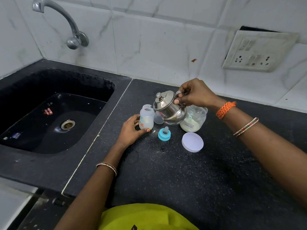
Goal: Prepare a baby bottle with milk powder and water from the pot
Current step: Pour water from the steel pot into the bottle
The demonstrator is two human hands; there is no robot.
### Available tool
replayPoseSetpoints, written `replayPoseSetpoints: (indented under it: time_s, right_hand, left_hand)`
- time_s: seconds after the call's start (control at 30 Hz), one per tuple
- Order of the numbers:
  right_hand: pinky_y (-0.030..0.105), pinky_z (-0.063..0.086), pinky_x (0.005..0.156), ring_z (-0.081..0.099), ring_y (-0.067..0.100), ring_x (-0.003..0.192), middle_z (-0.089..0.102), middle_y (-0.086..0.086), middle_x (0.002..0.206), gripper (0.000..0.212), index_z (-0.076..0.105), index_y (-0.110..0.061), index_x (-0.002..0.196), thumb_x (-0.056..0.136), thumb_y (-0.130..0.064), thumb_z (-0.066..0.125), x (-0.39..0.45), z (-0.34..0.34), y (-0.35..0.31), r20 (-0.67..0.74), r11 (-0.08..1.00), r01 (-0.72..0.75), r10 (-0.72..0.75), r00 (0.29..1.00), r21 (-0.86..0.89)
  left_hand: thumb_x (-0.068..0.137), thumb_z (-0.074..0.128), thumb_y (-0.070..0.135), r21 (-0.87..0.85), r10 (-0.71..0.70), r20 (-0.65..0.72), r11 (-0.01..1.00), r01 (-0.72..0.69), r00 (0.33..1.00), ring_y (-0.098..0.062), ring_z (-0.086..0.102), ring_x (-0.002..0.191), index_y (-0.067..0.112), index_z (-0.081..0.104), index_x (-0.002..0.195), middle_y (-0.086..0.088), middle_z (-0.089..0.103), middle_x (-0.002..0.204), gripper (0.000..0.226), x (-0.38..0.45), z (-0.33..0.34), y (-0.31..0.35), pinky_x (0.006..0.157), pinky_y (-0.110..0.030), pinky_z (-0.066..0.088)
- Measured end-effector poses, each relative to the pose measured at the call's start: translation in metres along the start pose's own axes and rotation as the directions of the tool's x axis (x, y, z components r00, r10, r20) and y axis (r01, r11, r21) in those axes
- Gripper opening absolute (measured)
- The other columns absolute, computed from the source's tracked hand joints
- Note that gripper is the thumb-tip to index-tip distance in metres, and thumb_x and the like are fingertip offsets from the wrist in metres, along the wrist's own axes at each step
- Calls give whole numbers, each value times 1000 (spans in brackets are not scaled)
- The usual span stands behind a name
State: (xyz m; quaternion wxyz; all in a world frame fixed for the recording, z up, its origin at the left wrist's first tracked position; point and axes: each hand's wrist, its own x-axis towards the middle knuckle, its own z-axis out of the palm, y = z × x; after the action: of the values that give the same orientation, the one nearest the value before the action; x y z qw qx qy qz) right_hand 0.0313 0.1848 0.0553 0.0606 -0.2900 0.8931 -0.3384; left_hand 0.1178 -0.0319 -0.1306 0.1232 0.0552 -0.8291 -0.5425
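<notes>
Centre frame on the black table (166,171): steel pot (167,108) tilted, spout at the mouth of the open baby bottle (146,119), formula jar (195,119) just behind, its white lid (192,142) and the blue teat cap (164,133) lower right. Judgement: pour slowly, keep spout over the narrow mouth, steady the bottle. Right hand (194,95) grips the pot handle, wrist raised; left hand (131,130) curls around the bottle's base

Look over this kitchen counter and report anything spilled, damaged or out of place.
A small white spill lies on the counter between the bottle and the blue teat; likely powder. The socket plate on the wall is grimy and sits away from the tiles at its top edge.
</notes>
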Motion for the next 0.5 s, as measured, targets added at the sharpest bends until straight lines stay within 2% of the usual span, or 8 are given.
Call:
replayPoseSetpoints:
  time_s: [0.2,0.3,0.5]
  right_hand:
    - [31,61,59,65,7,60,66,-1,65,20,65,-14,66,69,-14,84,1,0,-1,1,1000,-7,7,1000,27]
    - [34,61,62,66,12,64,67,1,67,20,65,-15,66,68,-15,84,2,-1,-3,-4,1000,0,0,1000,23]
    - [29,58,61,63,5,58,66,-7,62,20,65,-16,65,67,-17,85,3,-4,-5,-23,1000,10,-9,1000,11]
  left_hand:
    - [71,80,18,-1,-7,6,1000,7,1000,-9,52,112,13,50,127,-5,53,131,64,0,0,1,97,-22,41]
    - [71,80,19,4,-6,5,1000,6,1000,-9,51,112,13,49,128,-5,53,131,65,0,0,1,98,-22,41]
    - [70,80,20,6,-15,5,1000,15,1000,-5,50,109,15,49,127,-4,53,131,65,1,0,0,92,-16,39]
